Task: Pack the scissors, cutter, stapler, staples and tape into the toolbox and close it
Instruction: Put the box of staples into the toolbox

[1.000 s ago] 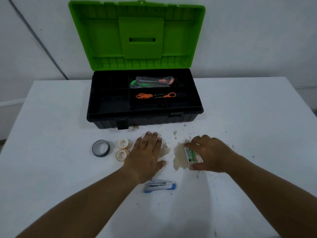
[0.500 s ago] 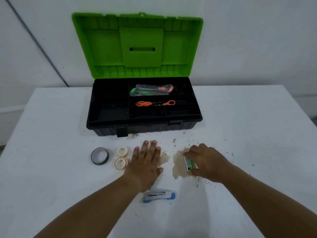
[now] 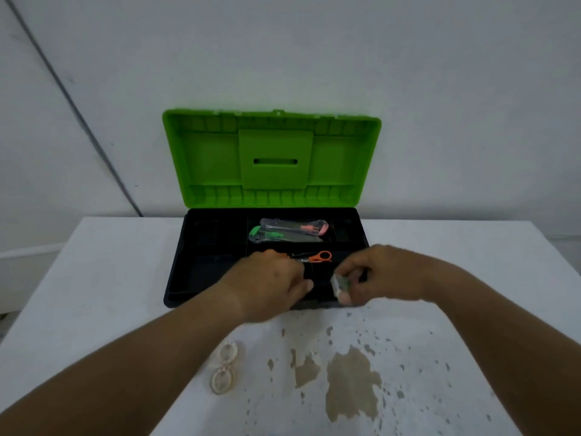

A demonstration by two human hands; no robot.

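The black toolbox [image 3: 176,278] stands open on the white table, its green lid [image 3: 207,158] upright against the wall. The packaged cutters [image 3: 289,234] lie in a back compartment of its tray. In front of them lie the orange-handled scissors [image 3: 319,256], partly under my left hand [image 3: 267,284]. That hand hovers over the tray's front with its fingers curled down; whether it holds anything is hidden. My right hand [image 3: 386,273] pinches the small staples box [image 3: 339,283] above the tray's front right compartment. Two clear tape rolls [image 3: 224,366] lie on the table. No stapler shows.
Brown stains and flecks [image 3: 352,382] mark the white table [image 3: 110,294] in front of the toolbox. A white wall rises right behind the lid. A dark cable [image 3: 78,111] runs diagonally down the wall at the left.
My right hand lifted the staples box off the table and carried it over the toolbox. My left hand left the table and moved over the tray. The view tilted up, so the stapler and the black tape roll no longer show.
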